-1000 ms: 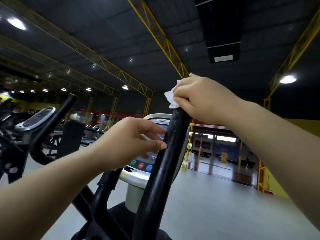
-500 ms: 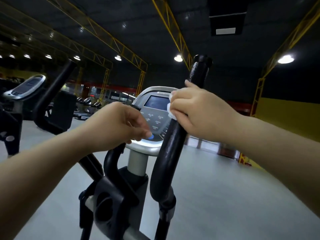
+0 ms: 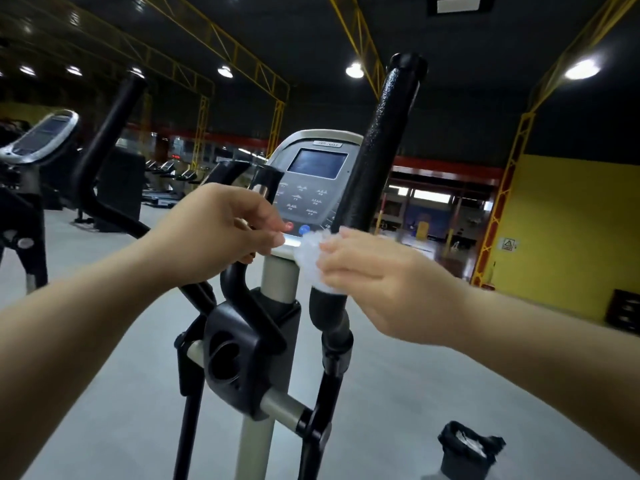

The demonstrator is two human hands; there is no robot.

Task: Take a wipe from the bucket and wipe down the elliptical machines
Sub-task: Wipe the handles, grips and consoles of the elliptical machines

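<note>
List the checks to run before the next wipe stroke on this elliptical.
1. Wipe in right hand: ok, gripped.
2. Wipe on right handlebar: ok, at the grip's lower end.
3. Left hand clear of that bar: ok, near the console, holding nothing.
4. Wipe damp enough: cannot tell.
5. Bucket nearby: ok, on the floor to the right.

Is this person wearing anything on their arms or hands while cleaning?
Nothing that shows. The left hand and right hand have no gloves, and I see no rings, watch or wristbands. No sleeves come into view; both arms are uncovered as far as the picture reaches.
</note>
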